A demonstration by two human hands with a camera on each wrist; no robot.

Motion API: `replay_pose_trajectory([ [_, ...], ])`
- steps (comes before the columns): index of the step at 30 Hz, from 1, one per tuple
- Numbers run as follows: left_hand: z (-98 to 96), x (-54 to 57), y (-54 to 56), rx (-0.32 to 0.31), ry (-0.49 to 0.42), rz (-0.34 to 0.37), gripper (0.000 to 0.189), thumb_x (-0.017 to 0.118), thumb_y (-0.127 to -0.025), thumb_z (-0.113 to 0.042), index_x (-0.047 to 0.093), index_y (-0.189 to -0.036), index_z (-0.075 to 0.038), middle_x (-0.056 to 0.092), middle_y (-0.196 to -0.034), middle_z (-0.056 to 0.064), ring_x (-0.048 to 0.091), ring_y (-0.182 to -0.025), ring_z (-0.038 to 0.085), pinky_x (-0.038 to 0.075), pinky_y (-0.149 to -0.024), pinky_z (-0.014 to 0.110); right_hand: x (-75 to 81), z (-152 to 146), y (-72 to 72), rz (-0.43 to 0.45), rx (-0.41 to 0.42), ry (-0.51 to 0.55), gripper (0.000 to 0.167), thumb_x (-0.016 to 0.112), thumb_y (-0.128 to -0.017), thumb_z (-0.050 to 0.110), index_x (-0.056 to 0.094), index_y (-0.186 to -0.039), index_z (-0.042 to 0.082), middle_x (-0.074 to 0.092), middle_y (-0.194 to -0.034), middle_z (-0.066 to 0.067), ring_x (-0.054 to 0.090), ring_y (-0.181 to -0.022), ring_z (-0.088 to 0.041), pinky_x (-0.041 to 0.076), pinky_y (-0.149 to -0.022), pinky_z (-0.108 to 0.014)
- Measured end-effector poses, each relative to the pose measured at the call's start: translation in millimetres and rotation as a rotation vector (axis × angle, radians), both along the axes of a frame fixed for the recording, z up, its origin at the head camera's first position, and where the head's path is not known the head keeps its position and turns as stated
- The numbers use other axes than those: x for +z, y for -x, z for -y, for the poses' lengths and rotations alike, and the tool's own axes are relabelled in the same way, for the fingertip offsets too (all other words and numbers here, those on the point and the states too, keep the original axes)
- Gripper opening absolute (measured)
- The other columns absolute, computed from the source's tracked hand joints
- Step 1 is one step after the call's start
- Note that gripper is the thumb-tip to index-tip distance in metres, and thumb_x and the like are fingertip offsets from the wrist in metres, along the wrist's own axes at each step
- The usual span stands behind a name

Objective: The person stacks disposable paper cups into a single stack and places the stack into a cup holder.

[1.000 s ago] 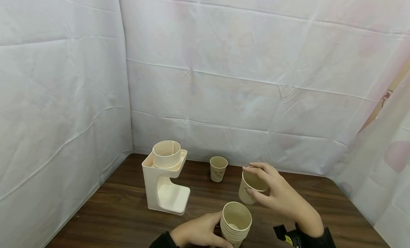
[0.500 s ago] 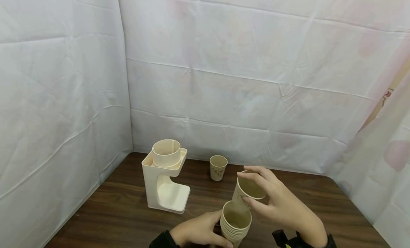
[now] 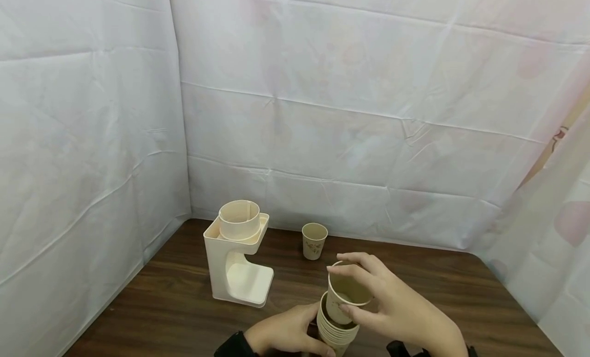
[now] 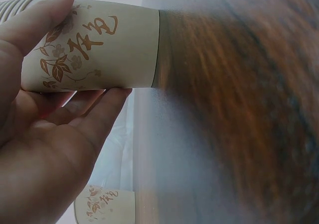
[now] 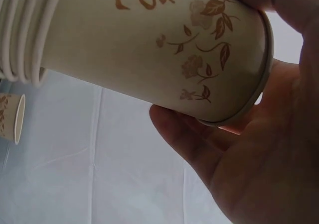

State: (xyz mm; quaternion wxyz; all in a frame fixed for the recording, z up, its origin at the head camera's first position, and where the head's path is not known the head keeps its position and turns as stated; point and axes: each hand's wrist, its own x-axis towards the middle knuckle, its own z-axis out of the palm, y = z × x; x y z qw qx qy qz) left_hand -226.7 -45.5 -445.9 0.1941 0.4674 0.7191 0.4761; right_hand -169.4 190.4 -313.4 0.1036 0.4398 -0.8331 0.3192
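Note:
My left hand [image 3: 289, 330] grips a stack of nested beige paper cups [image 3: 337, 336] around its lower side, on the wooden table at the front. In the left wrist view the lowest cup [image 4: 104, 50] shows brown leaves and lettering, its base on the tabletop. My right hand [image 3: 392, 306] holds a single paper cup [image 3: 338, 308] near its rim, thumb on the near side and fingers across the far side. That cup's lower part sits inside the stack's top opening. In the right wrist view the held cup [image 5: 149, 50] bears a floral print, with the stack's rims [image 5: 30, 35] around its lower end.
One more paper cup [image 3: 314, 242] stands upright at the back of the dark wooden table [image 3: 175, 275]. A cream stand [image 3: 216, 270] with a round holder [image 3: 239, 221] on top is at the left. White cloth [image 3: 295, 116] hangs behind and on the left.
My right hand has brought its cup leftward and toward me, from beside the stack to over it and then down into its opening. The left hand and the stack have stayed in place.

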Motion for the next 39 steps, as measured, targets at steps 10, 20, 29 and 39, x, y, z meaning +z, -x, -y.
replay_pose_trajectory([
  [10,0.1,0.6,0.4,-0.016,-0.009,-0.012,0.058,0.075,-0.093,-0.020,0.042,-0.141,-0.020,0.057,-0.129,-0.012,0.054,-0.118,0.003,0.045,-0.098,0.025,-8.1,5,0.0,0.050,0.004,-0.116,0.052,0.071,-0.095,0.018,0.051,-0.141,0.031,0.043,-0.141,0.003,0.061,-0.102,-0.011,0.054,-0.070,-0.018],
  [20,1.3,0.5,-0.5,-0.009,-0.010,-0.004,0.060,0.074,-0.093,-0.022,0.041,-0.144,-0.018,0.055,-0.133,-0.012,0.053,-0.119,0.003,0.045,-0.098,0.024,-11.5,4,0.7,0.017,-0.066,-0.240,0.055,0.075,-0.091,0.026,0.052,-0.139,0.038,0.045,-0.138,0.009,0.058,-0.113,-0.011,0.053,-0.081,-0.026],
  [29,-0.7,-0.6,-0.7,-0.013,-0.029,-0.045,0.057,0.075,-0.093,-0.020,0.044,-0.140,-0.016,0.058,-0.128,-0.012,0.056,-0.116,0.002,0.046,-0.098,0.023,-16.7,4,5.7,0.012,-0.059,-0.303,0.057,0.079,-0.087,0.030,0.053,-0.138,0.038,0.049,-0.132,0.012,0.054,-0.117,-0.011,0.052,-0.089,-0.032],
  [39,-0.6,-0.6,-1.0,-0.026,-0.036,-0.022,0.053,0.073,-0.094,-0.019,0.045,-0.139,-0.013,0.059,-0.128,-0.011,0.056,-0.115,0.002,0.047,-0.096,0.023,-20.8,6,8.1,0.057,-0.049,-0.308,0.057,0.079,-0.086,0.030,0.054,-0.137,0.037,0.050,-0.129,0.016,0.055,-0.115,-0.008,0.051,-0.090,-0.032],
])
